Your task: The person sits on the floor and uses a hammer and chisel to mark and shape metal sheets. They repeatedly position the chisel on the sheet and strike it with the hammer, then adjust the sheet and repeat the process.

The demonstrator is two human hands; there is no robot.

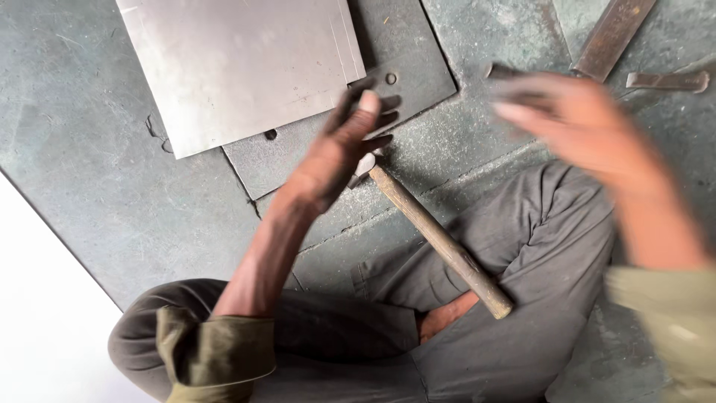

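Hammer [441, 242] lies on the floor [112, 186], its wooden handle slanting across the person's crossed legs. The left hand [335, 153] hovers over its head end, fingers [358, 112] apart and holding nothing, near a shiny metal sheet [239, 67]. The right hand [582, 123] is blurred; its fingers' state is unclear.

The left hand [335, 153] hovers with fingers spread, just above the hammer [440, 239] head. The right hand [574, 123], motion-blurred, sits well right of it, its grip unclear.
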